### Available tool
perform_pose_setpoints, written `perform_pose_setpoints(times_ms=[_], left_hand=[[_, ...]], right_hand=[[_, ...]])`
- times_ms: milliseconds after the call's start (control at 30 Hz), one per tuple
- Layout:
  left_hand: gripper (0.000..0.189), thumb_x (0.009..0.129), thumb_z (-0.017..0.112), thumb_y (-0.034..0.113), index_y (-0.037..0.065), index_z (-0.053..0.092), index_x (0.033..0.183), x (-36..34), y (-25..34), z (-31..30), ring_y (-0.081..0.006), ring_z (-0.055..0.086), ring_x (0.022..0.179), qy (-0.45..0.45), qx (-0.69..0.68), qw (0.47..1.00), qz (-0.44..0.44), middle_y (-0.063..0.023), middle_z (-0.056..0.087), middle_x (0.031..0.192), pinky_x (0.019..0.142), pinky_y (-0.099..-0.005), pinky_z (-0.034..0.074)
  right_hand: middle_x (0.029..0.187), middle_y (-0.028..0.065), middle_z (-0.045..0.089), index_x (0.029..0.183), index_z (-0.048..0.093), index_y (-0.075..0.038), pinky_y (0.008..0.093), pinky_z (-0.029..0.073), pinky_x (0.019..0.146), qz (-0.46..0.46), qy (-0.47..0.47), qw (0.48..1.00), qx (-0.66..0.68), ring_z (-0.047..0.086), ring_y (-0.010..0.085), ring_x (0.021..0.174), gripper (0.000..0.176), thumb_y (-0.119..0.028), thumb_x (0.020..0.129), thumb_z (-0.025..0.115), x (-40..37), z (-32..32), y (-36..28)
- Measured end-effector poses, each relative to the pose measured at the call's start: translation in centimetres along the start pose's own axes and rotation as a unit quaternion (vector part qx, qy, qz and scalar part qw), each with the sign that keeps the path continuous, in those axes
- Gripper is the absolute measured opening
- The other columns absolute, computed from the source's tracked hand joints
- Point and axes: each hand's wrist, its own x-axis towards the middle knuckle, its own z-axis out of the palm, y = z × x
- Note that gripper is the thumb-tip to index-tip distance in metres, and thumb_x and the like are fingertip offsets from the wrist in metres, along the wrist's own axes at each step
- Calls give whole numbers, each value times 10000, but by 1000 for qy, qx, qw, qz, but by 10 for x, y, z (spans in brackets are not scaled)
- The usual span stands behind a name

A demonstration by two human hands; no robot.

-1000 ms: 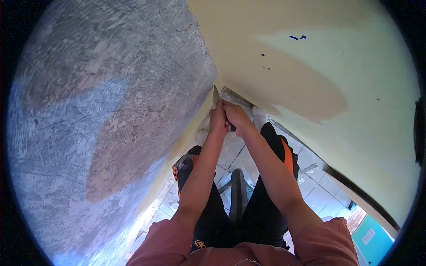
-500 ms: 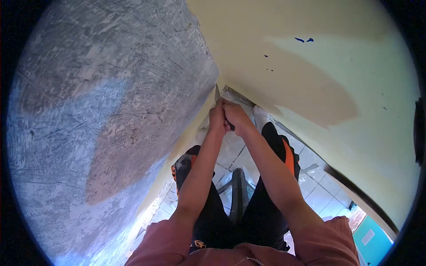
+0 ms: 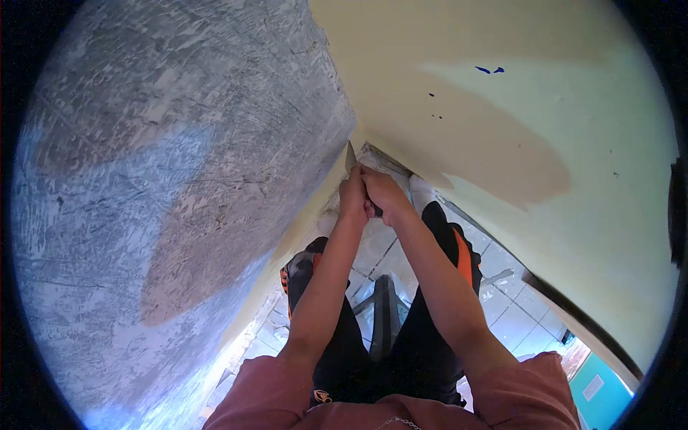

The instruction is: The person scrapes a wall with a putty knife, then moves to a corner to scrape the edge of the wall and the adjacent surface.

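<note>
A scraper (image 3: 350, 157) with a flat metal blade points into the corner between two walls. Its blade lies at the lower edge of the rough grey wall (image 3: 229, 143), where a yellow strip of wall shows. My left hand (image 3: 353, 195) is closed around the scraper, near the blade. Pressed against it, my right hand (image 3: 384, 190) is also closed on the tool. A dark bit of the handle shows below the hands; the rest is hidden by my fingers.
The smooth cream wall (image 3: 459, 43) rises on the right, with small dark marks. White floor tiles (image 3: 512, 322) lie below, dusty near the corner. A dark grey bar (image 3: 385, 315) stands between my legs. A teal panel (image 3: 602, 394) is at the lower right.
The view has shifted slightly. The scraper blade shows a little more of its flat side now, and both hands keep their grip at the same corner.
</note>
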Motion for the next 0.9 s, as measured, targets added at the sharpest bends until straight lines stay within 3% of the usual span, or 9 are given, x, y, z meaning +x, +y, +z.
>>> perform_pose_setpoints(times_ms=[133,233,333,433,533,700,767,900], left_hand=[[316,796,517,405,131,491,641,8,-1,-7,-99,290,261,-27,24,999,-1,29,352,401,255,-247,221],[381,795,472,413,87,479,598,11,4,-6,-94,332,290,-51,53,997,23,7,370,416,253,-262,228],[380,799,475,413,83,487,611,4,3,-4,-91,328,285,-29,74,997,21,7,372,416,252,-265,231],[379,794,480,415,77,493,622,12,-11,-7,-95,332,286,9,11,998,53,7,372,414,255,-267,235],[388,789,483,428,73,493,631,30,-6,-9,-101,333,285,-73,14,996,50,6,377,420,258,-264,236],[425,785,488,456,83,458,582,-4,1,-3,-108,314,268,6,36,999,32,5,343,393,244,-259,224],[426,785,487,455,83,454,578,21,-8,-13,-108,313,267,-17,34,999,25,3,340,390,242,-260,223],[440,792,474,460,95,422,552,5,8,-7,-103,306,265,-39,94,994,40,2,338,390,238,-254,218]], right_hand=[[582,29,485,1130,518,-96,253,305,326,9,-19,1000,5,401,95,380,328,-146,847,362,23,-3,20],[576,23,485,1100,535,-94,252,299,321,-49,48,997,35,405,91,384,308,-146,851,361,33,3,23],[560,13,478,1089,540,-80,248,294,316,-19,17,1000,-4,397,87,376,309,-135,850,353,13,0,11],[546,12,471,1097,535,-76,247,287,312,-9,-1,1000,5,381,89,359,314,-132,854,345,7,0,14],[559,12,479,1100,533,-71,242,284,311,-28,10,999,10,374,85,358,314,-134,857,344,30,0,17],[597,11,499,1078,545,-55,238,298,337,-40,7,999,-22,387,74,398,303,-137,852,361,1,2,10],[605,13,503,1084,545,-58,237,301,343,-29,12,999,1,386,75,400,307,-138,850,362,17,3,18],[623,19,511,1097,543,-71,235,305,349,-34,37,999,15,387,76,402,316,-133,841,369,31,3,24]])
